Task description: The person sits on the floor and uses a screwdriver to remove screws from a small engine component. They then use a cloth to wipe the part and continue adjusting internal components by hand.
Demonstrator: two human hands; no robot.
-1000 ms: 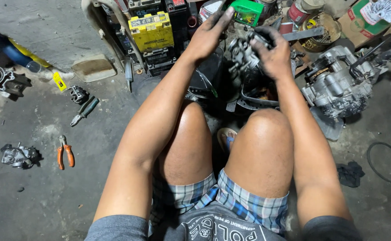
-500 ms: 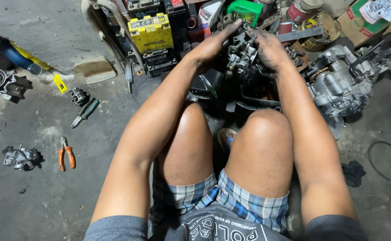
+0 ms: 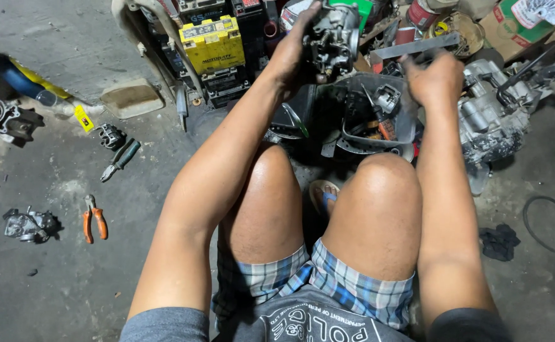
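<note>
At the top middle of the frame the left hand [image 3: 293,54] is closed around a small grey metal engine part [image 3: 331,35], holding it up above a dark tub of parts [image 3: 369,120]. The right hand [image 3: 436,79], just right of it in the upper right, is loosely curled and blurred, so I cannot tell whether it grips anything; it hovers over the tub beside a larger grey engine block [image 3: 493,120]. A yellow battery [image 3: 213,43] stands at the upper middle left. On the concrete floor [image 3: 49,272] at the left lie orange-handled pliers [image 3: 94,218] and a second pair of pliers with dark handles [image 3: 120,160]
</note>
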